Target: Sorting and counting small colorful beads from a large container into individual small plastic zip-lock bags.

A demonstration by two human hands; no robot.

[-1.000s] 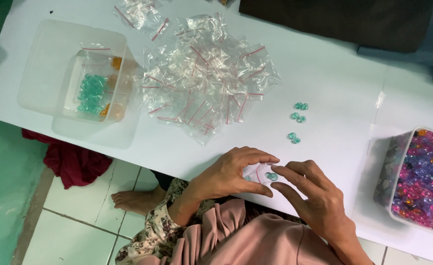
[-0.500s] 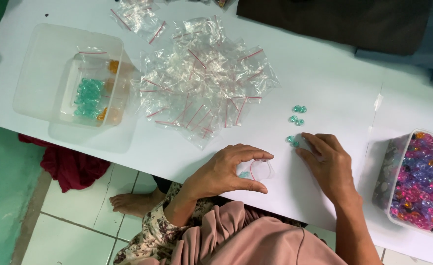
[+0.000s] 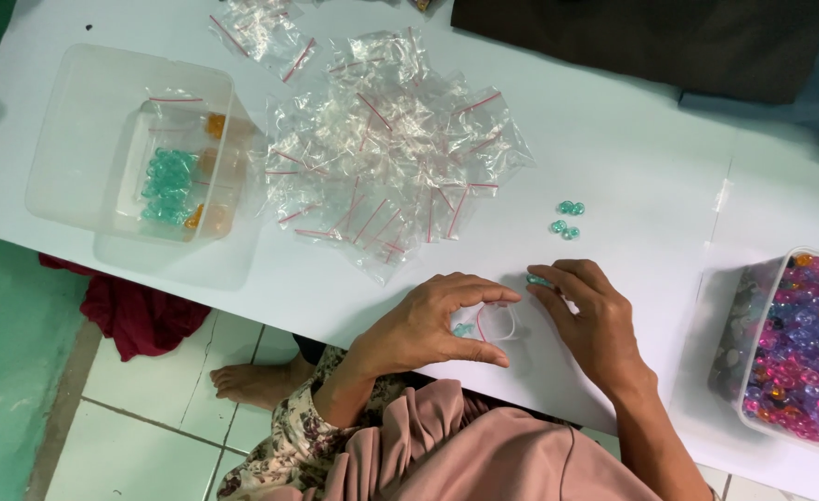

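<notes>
White table [image 3: 632, 139], tiled floor below its near edge. On it, from my view: clear plastic tub [image 3: 85, 121] at left holding bagged teal and orange beads; heap of empty clear zip bags [image 3: 382, 158] at centre, a few strays above; four loose teal beads [image 3: 565, 218] right of the heap; tub of pink and purple beads [image 3: 804, 348] at right edge; dark cloth [image 3: 651, 42] along the far side.
</notes>
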